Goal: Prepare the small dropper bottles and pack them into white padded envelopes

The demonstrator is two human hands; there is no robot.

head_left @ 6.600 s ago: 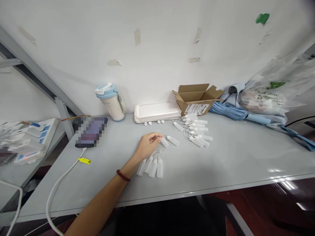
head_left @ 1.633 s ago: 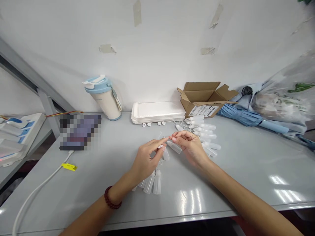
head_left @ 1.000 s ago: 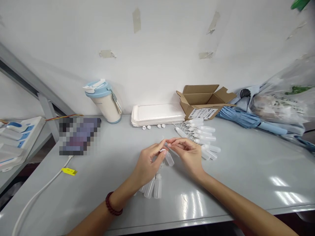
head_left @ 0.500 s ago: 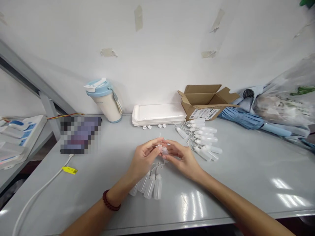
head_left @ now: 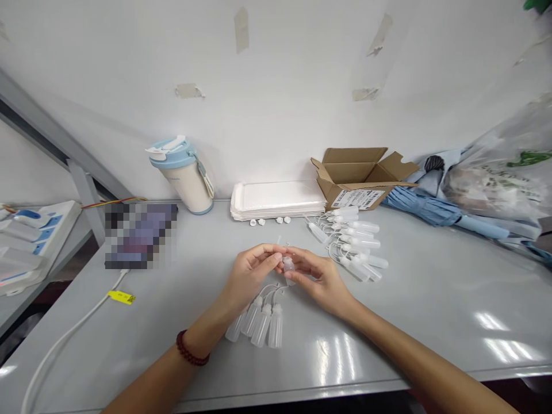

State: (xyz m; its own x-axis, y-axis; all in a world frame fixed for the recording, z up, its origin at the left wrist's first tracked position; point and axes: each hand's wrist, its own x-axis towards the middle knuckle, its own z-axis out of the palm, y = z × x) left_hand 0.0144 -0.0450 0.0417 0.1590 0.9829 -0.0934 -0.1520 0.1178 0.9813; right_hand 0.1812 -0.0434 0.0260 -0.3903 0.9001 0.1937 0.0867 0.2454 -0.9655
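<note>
Fingers partly hide the small translucent plastic bottle [head_left: 288,274], neck toward 12 o'clock. Right hand [head_left: 324,282] grasps it; left hand [head_left: 249,277] pinches a small, indistinct white part [head_left: 281,264].

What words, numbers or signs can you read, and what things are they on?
Nothing is clear enough to quote.
White label on the cardboard box: print and a barcode, too small.
Travel mug: faint lettering, too small.
Yellow cable tag: tiny marks, too small.
Plastic bag: print, too blurred.
Phone: screen pixelated, unreadable.
</note>
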